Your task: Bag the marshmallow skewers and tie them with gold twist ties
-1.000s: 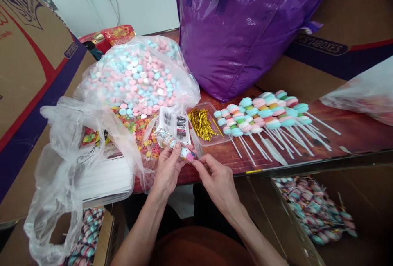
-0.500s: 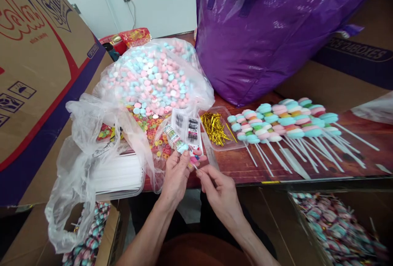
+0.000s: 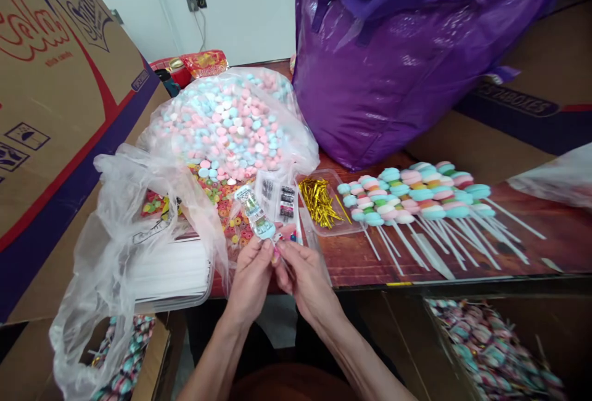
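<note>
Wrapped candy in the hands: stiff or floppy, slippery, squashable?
Probably fairly stiff lengthwise: the wrapped candy juts out past the left hand and right hand without visible droop. Possibly slippery, since its clear printed wrapper looks glossy. Likely light and squashable if the pieces inside match the puffy-looking candy sticks on the table.

You can read "stick candy" below red lettering (image 3: 33,28) on the carton (image 3: 60,95) left of the purple bag (image 3: 398,74), above an umbrella sign (image 3: 26,136). The other carton (image 3: 511,126), right of the bag, says "74BOXES". Print on the wrapper (image 3: 255,213) you hold is too small.
</note>
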Demonstrator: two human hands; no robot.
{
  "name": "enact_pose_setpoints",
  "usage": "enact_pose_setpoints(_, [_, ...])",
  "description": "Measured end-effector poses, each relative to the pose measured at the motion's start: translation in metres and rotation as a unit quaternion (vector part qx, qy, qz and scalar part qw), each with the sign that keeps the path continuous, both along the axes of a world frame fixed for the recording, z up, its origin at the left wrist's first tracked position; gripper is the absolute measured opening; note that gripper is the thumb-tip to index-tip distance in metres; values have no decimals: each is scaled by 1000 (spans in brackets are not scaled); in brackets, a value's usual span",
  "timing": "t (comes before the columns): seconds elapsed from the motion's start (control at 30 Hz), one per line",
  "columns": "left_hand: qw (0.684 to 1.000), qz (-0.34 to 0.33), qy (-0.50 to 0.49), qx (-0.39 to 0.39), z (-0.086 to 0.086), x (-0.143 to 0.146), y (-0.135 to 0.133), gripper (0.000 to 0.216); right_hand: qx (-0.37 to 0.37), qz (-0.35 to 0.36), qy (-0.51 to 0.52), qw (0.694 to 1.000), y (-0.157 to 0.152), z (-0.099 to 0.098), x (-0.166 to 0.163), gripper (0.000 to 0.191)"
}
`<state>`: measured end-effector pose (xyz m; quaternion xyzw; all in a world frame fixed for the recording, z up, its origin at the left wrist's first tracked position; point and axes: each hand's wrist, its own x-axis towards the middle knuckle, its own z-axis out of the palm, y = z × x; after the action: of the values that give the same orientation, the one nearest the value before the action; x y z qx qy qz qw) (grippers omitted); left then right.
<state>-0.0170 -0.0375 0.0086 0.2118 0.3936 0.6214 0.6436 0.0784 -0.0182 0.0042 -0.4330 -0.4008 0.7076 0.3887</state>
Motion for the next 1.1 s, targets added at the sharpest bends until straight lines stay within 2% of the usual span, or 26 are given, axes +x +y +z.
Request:
enact_pose_setpoints(0.07, [999, -32, -23, 11, 5, -7, -1, 26, -15, 82, 0, 997, 2, 8, 3, 42])
enact_pose_setpoints(0.1, [999, -32, -34, 15, 8, -10, 0, 25, 16, 130, -32, 991, 4, 13, 7, 42])
enact_pose_setpoints(0.17, [998, 17, -47, 23, 11, -14, 3, 24, 137, 178, -166, 960, 15, 21, 21, 38])
enact_pose_setpoints(0.23, [996, 76, -48, 19, 10, -14, 8, 25, 260, 125, -359, 888, 35, 28, 37, 33])
enact_pose_setpoints(0.27, [995, 92, -44, 13, 8, -13, 10, 27, 286, 77, -451, 842, 49, 29, 44, 31])
enact_pose_setpoints(0.33, [995, 94, -31, -2, 2, -10, 13, 30, 271, 5, -584, 765, 79, 29, 53, 27])
enact_pose_setpoints(0.37, [996, 89, -24, -7, -1, -7, 13, 33, 246, 2, -631, 736, 93, 28, 55, 25])
enact_pose_setpoints(0.43, [996, 84, -12, -10, -7, -3, 12, 36, 209, 15, -673, 709, 117, 24, 56, 28])
enact_pose_setpoints(0.53, [996, 92, -12, -4, -11, -1, 11, 36, 181, 37, -679, 710, 136, 17, 51, 31])
enact_pose_setpoints(0.7, [996, 81, -44, -3, -15, -8, 13, 33, 162, 50, -668, 725, 137, 10, 51, 29])
enact_pose_setpoints(0.9, [995, 90, -42, -18, -16, -9, 19, 31, 217, 13, -624, 751, 127, 4, 66, 27])
enact_pose_setpoints(1.1, [995, 100, -20, -18, -11, 1, 25, 35, 271, -18, -531, 803, 122, -12, 78, 13])
